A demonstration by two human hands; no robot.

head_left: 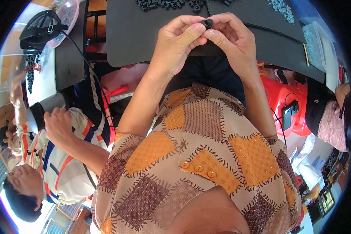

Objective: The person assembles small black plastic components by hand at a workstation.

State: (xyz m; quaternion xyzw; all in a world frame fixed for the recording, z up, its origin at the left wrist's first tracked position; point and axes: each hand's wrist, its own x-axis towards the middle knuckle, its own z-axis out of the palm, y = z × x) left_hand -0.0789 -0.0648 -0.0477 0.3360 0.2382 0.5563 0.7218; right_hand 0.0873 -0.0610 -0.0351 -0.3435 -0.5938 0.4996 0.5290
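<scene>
Above the near part of the dark table (130, 39), both my hands meet around one small black plastic part (208, 24), round with a hollow-looking top. My left hand (179, 41) pinches it between thumb and fingers. From the other side, my right hand (236, 43) closes thumb and fingertips on the same part. The fingers cover most of it, so its exact kind cannot be told. Beyond my hands lies a pile of similar black parts (160, 4) at the table's far edge.
Small pale clear pieces (281, 11) lie on a dark board at the far right. More fill a clear plastic box (316, 45) at the table's right edge. To my left, a co-worker (66, 156) sits close, beside another table with a pink basin (71, 19) and a black mesh cap (41, 31).
</scene>
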